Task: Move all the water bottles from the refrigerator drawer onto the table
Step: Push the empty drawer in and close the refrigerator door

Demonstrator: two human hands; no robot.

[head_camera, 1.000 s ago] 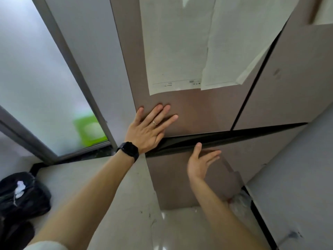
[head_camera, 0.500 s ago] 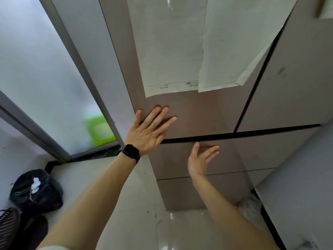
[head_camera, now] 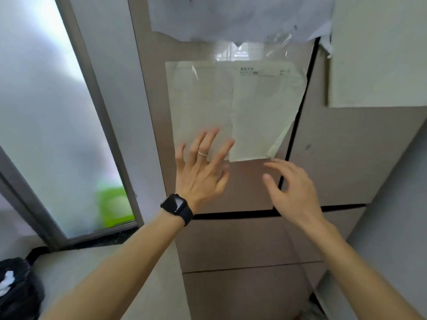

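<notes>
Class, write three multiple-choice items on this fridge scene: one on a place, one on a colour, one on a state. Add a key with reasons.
1. Where is the watch?
A. left wrist
B. right wrist
C. on the floor

2. What colour is the blurred object behind the frosted glass?
A. red
B. green
C. blue

3. How is the refrigerator drawer?
A. pulled out
B. removed
C. shut

Key: A, the band wraps the wrist of the left hand; B, it shows bright green; C, its front sits flush, with only thin seams.
</notes>
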